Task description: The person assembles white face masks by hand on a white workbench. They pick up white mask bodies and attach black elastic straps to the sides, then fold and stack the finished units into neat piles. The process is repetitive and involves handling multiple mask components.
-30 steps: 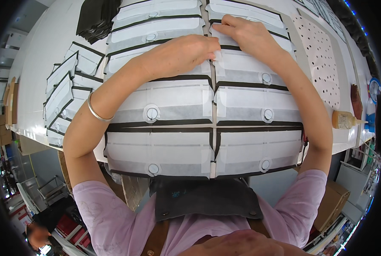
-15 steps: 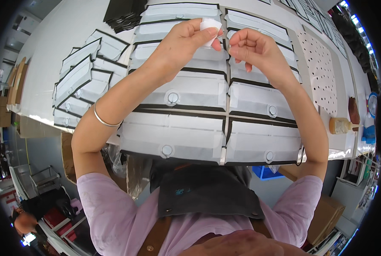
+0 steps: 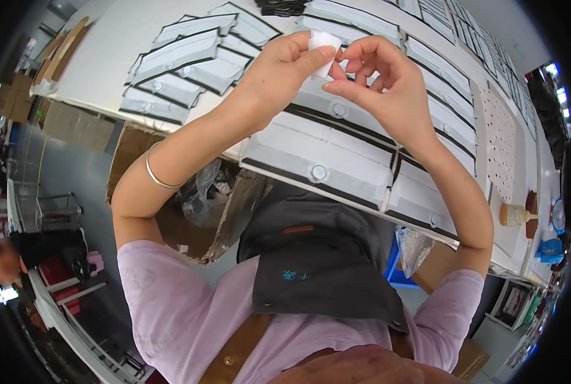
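My left hand (image 3: 274, 78) pinches a small white folded piece (image 3: 322, 46), like paper or a pad of labels, between thumb and fingers. Close against its right side is my right hand (image 3: 394, 93), fingers curled, with a gap between thumb and index fingertip. Nothing plainly shows in that hand. Both hands are raised over flat white pieces with black edges, laid in two columns on the table. The nearest white panel (image 3: 349, 157) bears a round clear disc (image 3: 318, 173) near its front edge.
Left of the columns lies an overlapping pile of similar white panels (image 3: 183, 61). A dotted board (image 3: 499, 141) and an amber bottle (image 3: 514, 215) are at the right. Below the table's front edge stands an open cardboard box (image 3: 228, 224) with clear plastic inside.
The view has swung left, so the panels appear farther right. My right hand has come closer to the white piece and my left hand still holds it.
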{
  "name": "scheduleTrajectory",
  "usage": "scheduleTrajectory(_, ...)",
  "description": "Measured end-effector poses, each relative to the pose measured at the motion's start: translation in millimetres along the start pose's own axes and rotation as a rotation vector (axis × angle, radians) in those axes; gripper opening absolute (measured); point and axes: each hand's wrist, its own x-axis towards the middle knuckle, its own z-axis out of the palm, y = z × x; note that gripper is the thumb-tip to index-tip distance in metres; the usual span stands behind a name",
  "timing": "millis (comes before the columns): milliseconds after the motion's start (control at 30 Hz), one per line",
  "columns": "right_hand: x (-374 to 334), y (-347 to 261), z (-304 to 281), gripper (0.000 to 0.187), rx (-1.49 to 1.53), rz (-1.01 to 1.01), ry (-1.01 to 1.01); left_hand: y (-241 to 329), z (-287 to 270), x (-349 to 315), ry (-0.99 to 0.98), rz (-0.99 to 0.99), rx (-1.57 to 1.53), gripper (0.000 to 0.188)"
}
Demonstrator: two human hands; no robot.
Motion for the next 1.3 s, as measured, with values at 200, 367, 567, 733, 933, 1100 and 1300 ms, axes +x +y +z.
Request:
scheduleTrajectory(200,12.3,-29.4,49.7,0.011,-0.149,-0.316,-0.069,3.0,-34.5,-50.3,0.085,-0.010,0.030,0.029)
scheduleTrajectory(367,-35.0,-65.7,106.4,0.015,-0.183,-0.526,-0.485,3.9,-67.9,-83.8,0.238,-0.067,-0.010,0.029)
scheduleTrajectory(567,-33.3,-83.4,118.1,0.012,-0.053,-0.318,-0.440,5.1,-71.9,-97.8,0.230,-0.075,-0.025,0.027)
scheduleTrajectory(733,9.5,-41.8,72.6,0.024,0.156,0.127,-0.142,4.4,-56.2,-88.8,0.202,-0.018,-0.039,0.022)
scheduleTrajectory(933,3.7,-17.4,45.7,0.026,0.409,0.456,-0.249,-5.4,-32.3,-60.6,0.095,-0.031,-0.074,0.022)
scheduleTrajectory(1100,-7.7,6.3,17.3,0.016,0.444,0.586,-0.218,-10.9,-11.7,-37.0,0.039,-0.133,-0.067,0.027)
scheduleTrajectory(1300,-15.4,33.7,-24.5,0.016,0.248,0.509,-0.122,-17.8,21.6,9.9,-0.159,-0.287,-0.217,0.028)
